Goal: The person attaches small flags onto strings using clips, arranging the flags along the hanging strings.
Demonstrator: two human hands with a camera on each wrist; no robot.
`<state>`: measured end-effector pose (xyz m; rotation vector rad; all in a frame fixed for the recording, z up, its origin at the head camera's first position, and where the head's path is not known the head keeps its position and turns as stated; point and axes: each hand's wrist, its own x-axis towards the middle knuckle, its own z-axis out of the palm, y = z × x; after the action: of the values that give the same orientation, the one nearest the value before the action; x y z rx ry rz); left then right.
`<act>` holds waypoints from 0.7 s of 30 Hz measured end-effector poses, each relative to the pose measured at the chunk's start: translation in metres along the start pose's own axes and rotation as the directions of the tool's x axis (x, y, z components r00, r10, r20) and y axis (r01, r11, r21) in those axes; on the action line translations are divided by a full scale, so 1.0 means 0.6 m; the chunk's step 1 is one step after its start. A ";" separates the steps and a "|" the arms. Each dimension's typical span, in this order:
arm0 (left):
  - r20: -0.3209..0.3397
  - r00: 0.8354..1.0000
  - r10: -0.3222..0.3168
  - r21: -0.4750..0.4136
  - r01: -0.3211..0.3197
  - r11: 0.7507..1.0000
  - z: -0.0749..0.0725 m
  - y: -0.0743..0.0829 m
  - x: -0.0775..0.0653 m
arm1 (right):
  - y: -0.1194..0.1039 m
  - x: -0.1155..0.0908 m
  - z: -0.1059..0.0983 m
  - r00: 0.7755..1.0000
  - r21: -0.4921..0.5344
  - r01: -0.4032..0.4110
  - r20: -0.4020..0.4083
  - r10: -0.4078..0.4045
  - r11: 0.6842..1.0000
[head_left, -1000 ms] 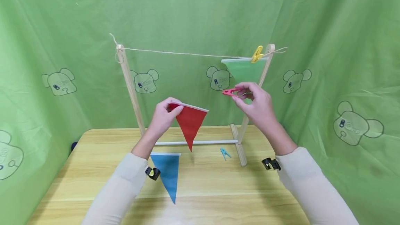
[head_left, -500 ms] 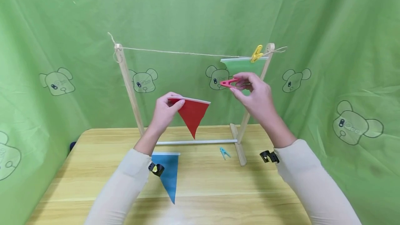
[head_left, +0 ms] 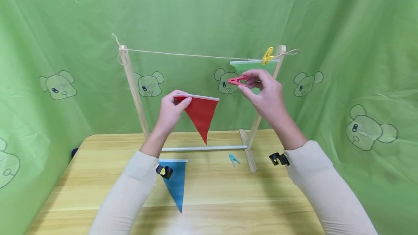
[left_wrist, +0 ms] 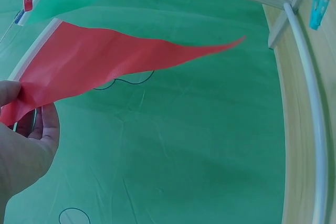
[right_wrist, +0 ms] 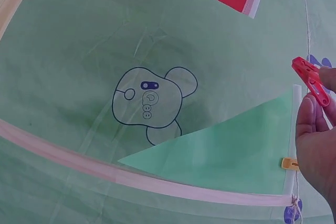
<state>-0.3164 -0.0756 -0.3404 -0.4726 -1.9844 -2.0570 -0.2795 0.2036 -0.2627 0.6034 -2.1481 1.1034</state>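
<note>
My left hand [head_left: 171,111] pinches a red triangular pennant [head_left: 201,113] by the left end of its white top edge, and its tip hangs down. In my right hand [head_left: 267,91] a red clothespin [head_left: 236,80] is held between thumb and fingers. Both hands are below a string [head_left: 183,54] tied between two wooden posts. Near the string's right end a yellow clothespin [head_left: 267,56] fastens a green pennant [right_wrist: 231,150], which my right hand partly covers in the head view. The red pennant and red clothespin are apart.
A blue pennant [head_left: 176,184] lies on the wooden table [head_left: 228,206], partly behind the left wrist camera. A light blue clothespin [head_left: 234,159] lies near the stand's right foot [head_left: 249,155]. A white bar [head_left: 205,148] joins the posts low down. Green curtain surrounds the table.
Both hands have risen toward the string, the left with the red pennant and the right with the red clothespin. The pennant's top edge is now closer to level.
</note>
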 end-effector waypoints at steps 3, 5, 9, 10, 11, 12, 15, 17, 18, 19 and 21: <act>-0.001 1.000 0.011 -0.008 -0.011 1.000 0.001 0.004 0.004 | -0.002 0.004 -0.001 1.000 0.003 -0.006 -0.008 0.006 1.000; -0.003 1.000 0.021 -0.016 -0.021 1.000 0.003 0.006 0.006 | -0.005 0.008 -0.001 1.000 -0.002 -0.014 -0.013 0.014 1.000; -0.005 1.000 0.031 -0.022 -0.031 0.999 0.006 0.011 0.011 | -0.012 0.017 -0.002 1.000 -0.004 -0.019 -0.014 0.019 1.000; -0.005 0.999 0.032 -0.023 -0.033 0.999 0.007 0.013 0.011 | -0.013 0.019 -0.003 1.000 -0.004 -0.014 -0.014 0.014 1.000; -0.006 0.999 0.035 -0.026 -0.035 0.999 0.008 0.015 0.012 | -0.015 0.022 -0.003 1.000 -0.002 -0.008 -0.014 0.008 1.000; -0.007 0.999 0.035 -0.027 -0.035 0.999 0.009 0.016 0.013 | -0.017 0.024 -0.003 1.000 -0.002 -0.003 -0.016 0.003 1.000; -0.012 0.999 0.044 -0.035 -0.045 0.998 0.011 0.022 0.016 | -0.021 0.031 -0.005 1.000 -0.003 0.011 -0.017 -0.011 1.000; -0.014 0.999 0.050 -0.038 -0.050 0.998 0.013 0.027 0.018 | -0.025 0.034 -0.007 1.000 -0.002 0.019 -0.017 -0.019 1.000; -0.015 0.998 0.053 -0.040 -0.054 0.998 0.014 0.029 0.019 | -0.027 0.035 -0.008 1.000 -0.003 0.021 -0.018 -0.021 1.000; -0.015 0.998 0.057 -0.041 -0.058 0.997 0.015 0.031 0.020 | -0.029 0.037 -0.009 1.000 0.000 0.025 -0.018 -0.025 1.000; -0.018 0.998 0.062 -0.047 -0.062 0.997 0.018 0.036 0.022 | -0.032 0.040 -0.010 0.999 -0.001 0.032 -0.021 -0.032 0.999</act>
<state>-0.3197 -0.0654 -0.3151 -0.5178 -1.8911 -2.0671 -0.2816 0.1957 -0.2323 0.6215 -2.1138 1.0875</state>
